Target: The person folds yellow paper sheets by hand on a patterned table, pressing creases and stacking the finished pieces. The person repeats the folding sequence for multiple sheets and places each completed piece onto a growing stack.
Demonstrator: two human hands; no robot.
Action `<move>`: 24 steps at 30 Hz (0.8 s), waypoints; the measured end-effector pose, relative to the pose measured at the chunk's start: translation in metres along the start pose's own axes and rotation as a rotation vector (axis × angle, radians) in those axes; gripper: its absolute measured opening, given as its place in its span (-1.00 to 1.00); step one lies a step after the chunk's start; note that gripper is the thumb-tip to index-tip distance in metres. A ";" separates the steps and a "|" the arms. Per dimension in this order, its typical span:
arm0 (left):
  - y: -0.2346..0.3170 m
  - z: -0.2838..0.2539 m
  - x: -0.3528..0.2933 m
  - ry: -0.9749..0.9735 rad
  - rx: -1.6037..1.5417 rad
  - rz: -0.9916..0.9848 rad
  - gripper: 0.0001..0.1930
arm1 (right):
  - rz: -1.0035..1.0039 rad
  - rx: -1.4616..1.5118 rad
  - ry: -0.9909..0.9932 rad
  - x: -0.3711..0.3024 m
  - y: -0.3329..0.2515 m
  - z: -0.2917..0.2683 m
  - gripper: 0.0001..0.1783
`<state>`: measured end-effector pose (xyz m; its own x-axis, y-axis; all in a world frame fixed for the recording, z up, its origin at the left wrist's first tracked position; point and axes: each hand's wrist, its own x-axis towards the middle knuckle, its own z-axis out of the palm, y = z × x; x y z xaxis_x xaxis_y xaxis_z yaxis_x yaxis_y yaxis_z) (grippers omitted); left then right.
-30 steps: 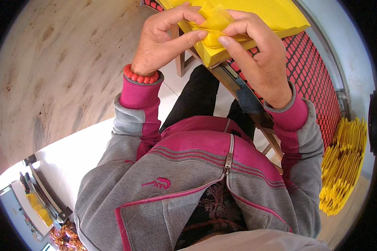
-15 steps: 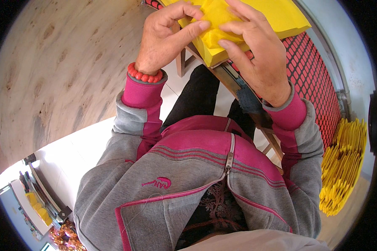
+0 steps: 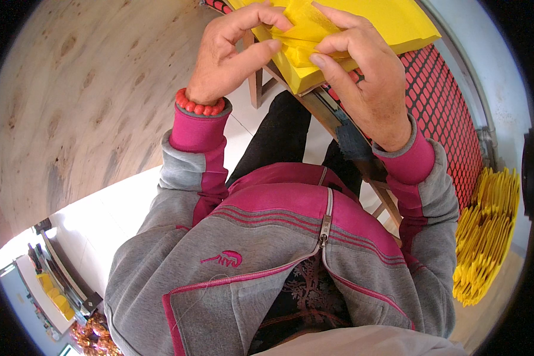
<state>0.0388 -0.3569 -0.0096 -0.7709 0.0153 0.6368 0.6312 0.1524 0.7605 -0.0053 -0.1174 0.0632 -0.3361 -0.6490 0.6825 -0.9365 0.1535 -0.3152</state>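
A thin yellow sheet (image 3: 305,29), folded and crumpled in the middle, rises from a thick yellow stack (image 3: 406,29) at the top of the view. My right hand (image 3: 368,77) bends over it from the right, thumb and index finger close together on a fold. On the left, my left hand (image 3: 228,53), with a red bead bracelet at the wrist, has thumb and index finger apart. Its index fingertip reaches the sheet's left side, and nothing shows gripped there. Whether the stack is paper or cloth I cannot tell.
Under the stack lies a red-and-black patterned cover (image 3: 439,107) on a wooden stand (image 3: 320,113). A big wooden board (image 3: 89,107) fills the left. Bundled yellow folded pieces (image 3: 486,237) stand at the right by the wall. Shiny orange-red items (image 3: 95,335) sit lower left.
My left hand has shifted slightly left, its thumb drawing back from the sheet and parting from the index finger. The crumpled fold now stands higher beside my right fingers.
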 end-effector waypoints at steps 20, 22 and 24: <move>0.001 0.012 0.002 0.049 -0.017 -0.031 -0.86 | -0.158 -0.147 0.124 0.001 0.004 0.004 -0.76; 0.000 0.011 0.002 0.054 -0.010 -0.028 -0.86 | -0.145 -0.163 0.095 0.001 0.003 0.003 -0.80; -0.001 0.011 0.002 0.057 0.001 -0.018 -0.86 | -0.141 -0.152 0.089 0.001 0.003 0.004 -0.82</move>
<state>0.0357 -0.3460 -0.0104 -0.7758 -0.0436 0.6295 0.6175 0.1528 0.7716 -0.0085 -0.1208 0.0600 -0.2017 -0.6046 0.7705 -0.9770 0.1803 -0.1142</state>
